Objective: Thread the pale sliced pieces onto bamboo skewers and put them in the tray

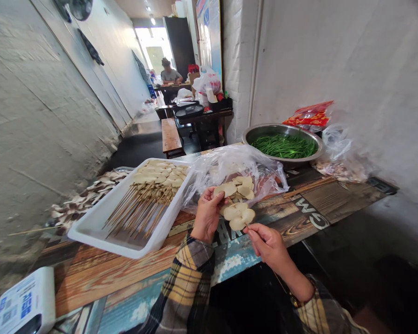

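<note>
Plaid sleeves fill the bottom edge of the frame, and from them two bare hands meet just below the centre, over a worn painted table (125, 278). At centre, the left hand (207, 214) is curled with thumb and fingers pinching a pale round slice (226, 189) at the mouth of a clear plastic bag (230, 162), where more loose slices (246, 186) lie. Right of it and lower, the right hand (269, 242) is closed around the blunt end of a thin bamboo skewer (251, 230), whose tip already carries a stack of threaded slices (238, 215) held up between the two hands. By the look of it, the work is mid-skewer: some pieces are on and one more is lifted but not yet pierced. Adding it would call for bringing it to the point and pressing through its middle while the right-hand grip keeps the stick from bending — the slices look soft enough to tear off-centre. To the centre left sits a white tray (90, 227) loaded with filled skewers (142, 204), and a heap of mushrooms (87, 197) lies beyond it at the left. Toward the upper right a metal bowl (282, 128) holds green stalks (285, 146), with a red packet (311, 116) behind. A white card reader (24, 301) sits in the lower left corner, and far up the corridor a person (169, 72) sits at another table.
</note>
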`<act>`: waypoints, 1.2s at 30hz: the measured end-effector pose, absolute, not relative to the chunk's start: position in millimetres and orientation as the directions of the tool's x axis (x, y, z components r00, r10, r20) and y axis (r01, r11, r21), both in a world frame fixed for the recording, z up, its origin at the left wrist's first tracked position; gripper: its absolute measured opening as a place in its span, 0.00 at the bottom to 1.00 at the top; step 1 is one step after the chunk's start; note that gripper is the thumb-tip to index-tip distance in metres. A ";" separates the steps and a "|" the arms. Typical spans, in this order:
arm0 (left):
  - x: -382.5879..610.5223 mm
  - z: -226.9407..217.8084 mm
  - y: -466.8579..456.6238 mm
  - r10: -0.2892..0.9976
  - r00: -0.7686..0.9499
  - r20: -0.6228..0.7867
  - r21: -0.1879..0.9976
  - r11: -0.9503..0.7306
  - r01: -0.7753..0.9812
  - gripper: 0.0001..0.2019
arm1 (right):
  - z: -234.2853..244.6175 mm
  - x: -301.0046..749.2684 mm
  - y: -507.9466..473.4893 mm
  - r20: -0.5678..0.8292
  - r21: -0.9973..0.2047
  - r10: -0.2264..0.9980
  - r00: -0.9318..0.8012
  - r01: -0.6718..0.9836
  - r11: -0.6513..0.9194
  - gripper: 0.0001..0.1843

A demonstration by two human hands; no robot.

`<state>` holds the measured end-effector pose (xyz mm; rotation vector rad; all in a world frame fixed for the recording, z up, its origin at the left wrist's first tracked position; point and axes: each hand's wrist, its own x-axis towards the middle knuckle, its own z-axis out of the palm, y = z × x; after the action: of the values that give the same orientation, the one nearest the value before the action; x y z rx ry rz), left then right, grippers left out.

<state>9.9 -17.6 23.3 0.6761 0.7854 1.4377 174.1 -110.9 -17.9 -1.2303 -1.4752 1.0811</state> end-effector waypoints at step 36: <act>8.5 25.4 -19.3 0.988 -0.106 0.109 0.960 -0.133 -0.247 0.11 | -16.9 169.6 -105.2 0.080 -0.984 0.994 -0.081 0.153 0.091 0.21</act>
<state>8.5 -19.3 25.4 1.0580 1.0202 1.4759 169.6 -105.2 -16.9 -1.2221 -1.4192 1.1209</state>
